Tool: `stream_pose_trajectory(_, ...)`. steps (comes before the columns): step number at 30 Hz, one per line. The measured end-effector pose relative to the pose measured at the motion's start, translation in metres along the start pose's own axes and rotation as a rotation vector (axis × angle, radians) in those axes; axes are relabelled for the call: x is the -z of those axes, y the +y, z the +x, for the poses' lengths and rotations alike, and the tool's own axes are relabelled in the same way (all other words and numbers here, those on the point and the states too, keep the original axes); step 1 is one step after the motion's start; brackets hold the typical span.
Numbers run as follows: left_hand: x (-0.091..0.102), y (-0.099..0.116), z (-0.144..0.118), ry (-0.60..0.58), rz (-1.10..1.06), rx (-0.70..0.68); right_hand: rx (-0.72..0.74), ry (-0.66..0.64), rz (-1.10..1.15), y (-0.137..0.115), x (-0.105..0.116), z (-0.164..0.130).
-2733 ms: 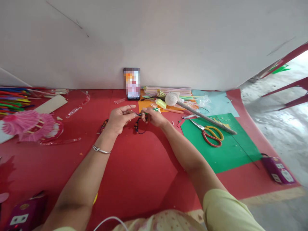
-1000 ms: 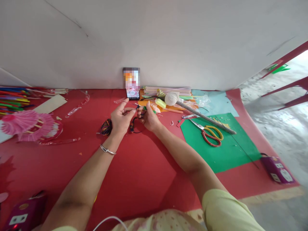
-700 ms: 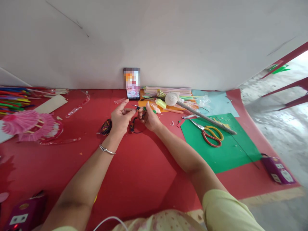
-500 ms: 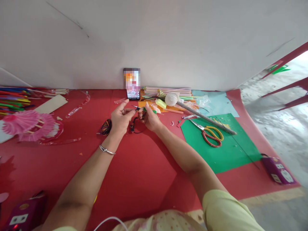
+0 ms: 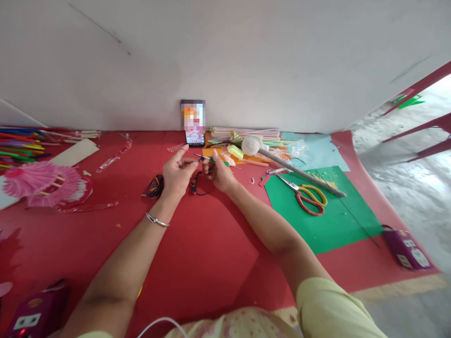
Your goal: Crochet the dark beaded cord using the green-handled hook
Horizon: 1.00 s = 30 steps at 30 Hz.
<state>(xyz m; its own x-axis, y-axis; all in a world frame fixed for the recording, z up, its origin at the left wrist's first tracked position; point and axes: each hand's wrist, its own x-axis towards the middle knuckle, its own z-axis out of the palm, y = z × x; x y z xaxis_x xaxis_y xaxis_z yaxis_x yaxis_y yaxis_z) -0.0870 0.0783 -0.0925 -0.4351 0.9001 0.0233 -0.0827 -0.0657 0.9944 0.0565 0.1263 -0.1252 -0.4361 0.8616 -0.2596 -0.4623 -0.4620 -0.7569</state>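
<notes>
Both hands meet above the red mat (image 5: 197, 244), in front of a phone (image 5: 192, 122) leaning on the wall. My right hand (image 5: 219, 173) pinches a thin green-wrapped stick (image 5: 215, 161) that points left and right. My left hand (image 5: 178, 174) pinches the stick's left end together with a dark multicoloured thread (image 5: 196, 183) that hangs in a loop below the fingers. A small bundle of coloured thread (image 5: 155, 186) lies on the mat just left of my left wrist.
Red and yellow scissors (image 5: 307, 195) and a long stick with a white ball end (image 5: 282, 162) lie on green paper (image 5: 327, 220) at right. Pink paper fans (image 5: 42, 183) and coloured straws (image 5: 19, 145) sit at left. Purple power strips (image 5: 405, 246) rest near both front corners.
Compared with 2.7 s ago, both hands have turned and drawn slightly nearer, and the stick has tilted. The thread bundle now shows beside my left wrist. Over the last second almost nothing moved.
</notes>
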Motion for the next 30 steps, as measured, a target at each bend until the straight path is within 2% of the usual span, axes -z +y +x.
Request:
stream_pose_trajectory(10,0.008,0.001,0.004,-0.034,0.117,-0.088,0.047,0.063,-0.153,0.001,0.003,0.002)
stream_pose_trajectory(22,0.018,-0.002,0.011,-0.081,0.238,-0.141,0.036,0.051,-0.165,-0.001,0.003,0.001)
stream_pose_trajectory(30,0.02,0.003,0.009,-0.094,0.356,-0.172,0.043,0.057,-0.187,0.001,0.005,0.002)
